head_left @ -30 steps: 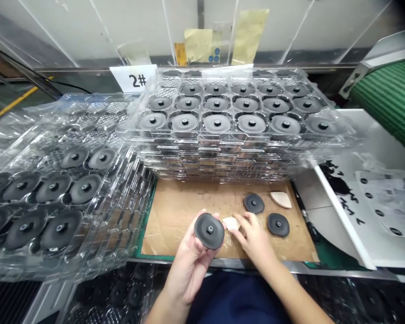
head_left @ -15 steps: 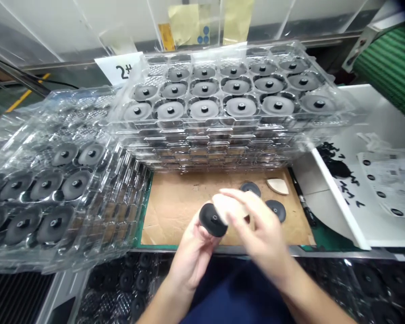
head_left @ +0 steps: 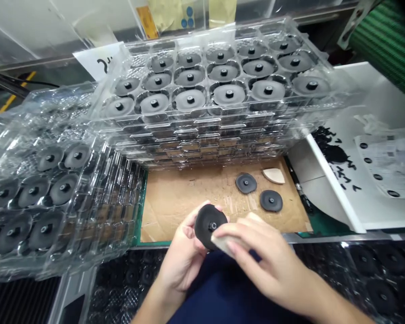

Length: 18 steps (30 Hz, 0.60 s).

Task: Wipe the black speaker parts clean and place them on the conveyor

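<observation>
Together, hands (head_left: 273, 261) hold a rounded matte-black disc (head_left: 204, 225) and tapered pale piece (head_left: 225, 245).

From my head, the camera looks forward and down at the cardboard sheet (head_left: 175, 193), close over my left hand (head_left: 185, 254) and right hand (head_left: 273, 256) at the sheet's near edge, with stacked plastic trays (head_left: 189, 144) beyond it.
</observation>
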Each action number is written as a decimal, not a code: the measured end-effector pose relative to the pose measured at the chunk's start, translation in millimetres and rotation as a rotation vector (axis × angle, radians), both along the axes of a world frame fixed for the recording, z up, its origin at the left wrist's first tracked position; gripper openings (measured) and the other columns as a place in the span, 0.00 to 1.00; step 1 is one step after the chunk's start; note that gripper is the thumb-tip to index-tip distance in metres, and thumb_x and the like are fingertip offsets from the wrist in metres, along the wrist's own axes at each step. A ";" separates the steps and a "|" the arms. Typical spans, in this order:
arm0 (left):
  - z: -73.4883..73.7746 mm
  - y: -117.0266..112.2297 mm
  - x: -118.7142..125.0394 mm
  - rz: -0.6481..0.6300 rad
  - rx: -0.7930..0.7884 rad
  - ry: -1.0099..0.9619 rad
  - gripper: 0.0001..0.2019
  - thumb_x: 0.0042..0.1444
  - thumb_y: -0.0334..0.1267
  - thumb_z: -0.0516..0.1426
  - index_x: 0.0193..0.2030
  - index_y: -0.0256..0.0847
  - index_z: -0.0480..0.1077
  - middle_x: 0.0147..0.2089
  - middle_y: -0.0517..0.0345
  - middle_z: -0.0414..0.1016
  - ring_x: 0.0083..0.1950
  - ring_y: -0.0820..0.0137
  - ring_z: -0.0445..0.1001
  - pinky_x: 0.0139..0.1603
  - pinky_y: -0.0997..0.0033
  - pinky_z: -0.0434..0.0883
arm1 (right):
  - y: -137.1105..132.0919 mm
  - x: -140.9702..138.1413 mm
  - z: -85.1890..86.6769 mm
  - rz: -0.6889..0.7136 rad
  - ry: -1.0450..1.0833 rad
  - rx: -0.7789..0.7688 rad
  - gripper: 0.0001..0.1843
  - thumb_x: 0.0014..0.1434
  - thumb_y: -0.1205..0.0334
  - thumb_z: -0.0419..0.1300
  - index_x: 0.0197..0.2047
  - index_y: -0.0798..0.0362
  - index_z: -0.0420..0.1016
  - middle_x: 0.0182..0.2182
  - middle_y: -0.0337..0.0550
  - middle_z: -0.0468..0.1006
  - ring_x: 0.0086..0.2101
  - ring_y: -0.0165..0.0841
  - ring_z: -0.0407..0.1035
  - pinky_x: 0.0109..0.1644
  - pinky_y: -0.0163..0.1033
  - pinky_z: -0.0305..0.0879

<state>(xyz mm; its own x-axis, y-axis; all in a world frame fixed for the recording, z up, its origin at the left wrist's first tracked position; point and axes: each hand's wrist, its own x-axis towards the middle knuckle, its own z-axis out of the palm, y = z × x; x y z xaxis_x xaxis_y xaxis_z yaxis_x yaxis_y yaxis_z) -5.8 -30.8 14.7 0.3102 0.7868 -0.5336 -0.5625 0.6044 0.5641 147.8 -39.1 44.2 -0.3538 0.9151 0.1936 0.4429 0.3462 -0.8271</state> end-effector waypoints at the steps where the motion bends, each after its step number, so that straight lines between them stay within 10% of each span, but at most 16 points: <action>1: 0.0 0.5 0.1 0.000 -0.003 -0.011 0.27 0.34 0.39 0.70 0.46 0.44 0.75 0.48 0.55 0.77 0.45 0.67 0.76 0.44 0.77 0.72 | -2.4 4.1 0.0 -0.042 -0.041 -0.022 0.10 0.62 0.69 0.51 0.44 0.50 0.70 0.34 0.38 0.79 0.31 0.31 0.71 0.36 0.37 0.63; 7: 3.6 2.1 2.3 0.000 0.034 -0.048 0.20 0.46 0.41 0.65 0.48 0.45 0.73 0.49 0.56 0.77 0.49 0.64 0.75 0.51 0.71 0.71 | -4.5 4.4 2.9 -0.173 -0.161 0.190 0.12 0.61 0.70 0.50 0.48 0.55 0.68 0.32 0.46 0.79 0.30 0.36 0.71 0.35 0.42 0.63; 18: -2.3 1.9 -1.5 0.079 0.022 -0.007 0.22 0.47 0.39 0.65 0.51 0.44 0.71 0.54 0.52 0.75 0.51 0.65 0.75 0.49 0.73 0.71 | 5.0 0.0 -10.8 -0.130 -0.004 0.054 0.10 0.62 0.68 0.52 0.43 0.53 0.72 0.33 0.39 0.79 0.31 0.30 0.71 0.36 0.36 0.66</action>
